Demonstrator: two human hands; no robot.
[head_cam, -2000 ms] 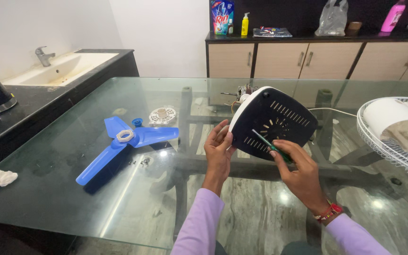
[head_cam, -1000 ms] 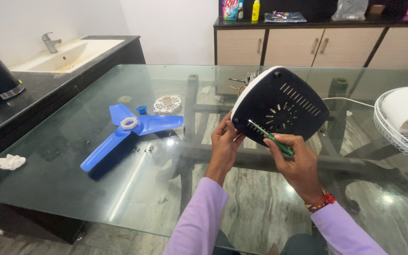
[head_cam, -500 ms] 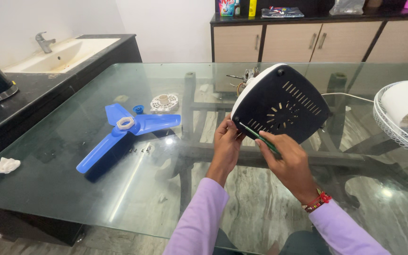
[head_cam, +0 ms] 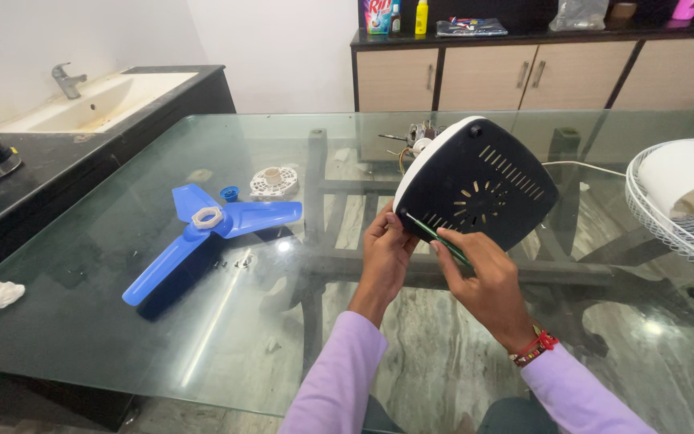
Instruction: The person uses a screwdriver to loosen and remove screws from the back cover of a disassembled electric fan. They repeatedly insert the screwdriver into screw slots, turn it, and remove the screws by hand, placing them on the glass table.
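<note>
A fan base [head_cam: 479, 181] with a white rim and a dark slotted underside stands tilted on the glass table [head_cam: 122, 321]. My left hand [head_cam: 385, 245] grips its lower left edge. My right hand [head_cam: 483, 281] holds a thin green screwdriver [head_cam: 437, 237] whose tip touches the dark underside near the lower left corner. A fan motor with loose wires [head_cam: 414, 138] shows just behind the base.
A blue three-blade fan propeller [head_cam: 202, 233] with a white hex nut lies to the left, with a small blue cap [head_cam: 230, 193], a round white part [head_cam: 273, 182] and small screws nearby. A white wire fan guard [head_cam: 676, 205] sits at the right. A sink counter [head_cam: 82, 104] stands far left.
The view has shifted slightly. Both hands stay on the fan base, the screwdriver tip still at the underside's lower left corner.
</note>
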